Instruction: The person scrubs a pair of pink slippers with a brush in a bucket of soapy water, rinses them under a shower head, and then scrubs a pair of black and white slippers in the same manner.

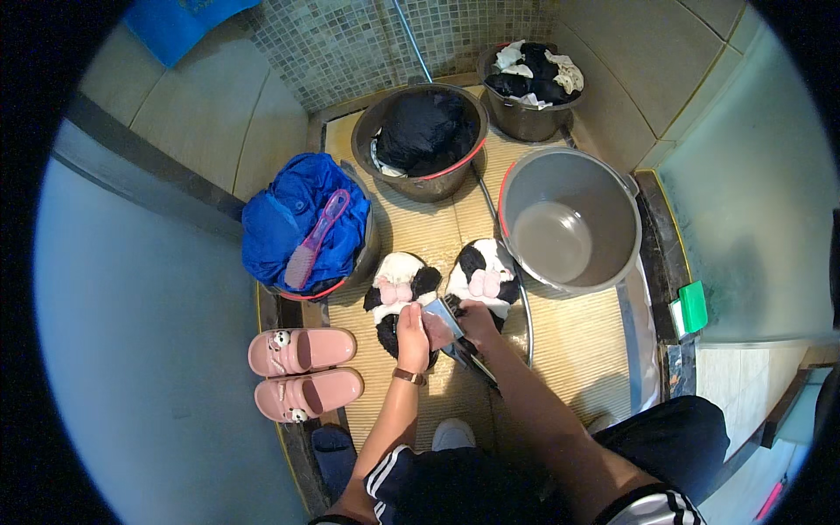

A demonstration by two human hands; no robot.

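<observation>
My left hand (413, 338) holds a flat pinkish and blue-grey object (442, 323), whose kind the picture does not settle. Against its right edge, my right hand (478, 323) grips a small dark thing (453, 303) that looks like bristles; its handle is hidden. Beneath my hands lie two plush black, white and pink cow-patterned slippers or small mats, the left one (400, 272) and the right one (485, 266), both partly covered by my hands. A metal strip or tube shows below my right hand.
Around stand buckets: one with blue cloth (289, 216) and a pink brush (315, 239) on top, one with black fabric (426, 131), one with mixed cloths (535, 72), and a grey bucket (558, 243) with liquid. Pink sandals (315, 374) sit left; a hose (528, 315) crosses the floor.
</observation>
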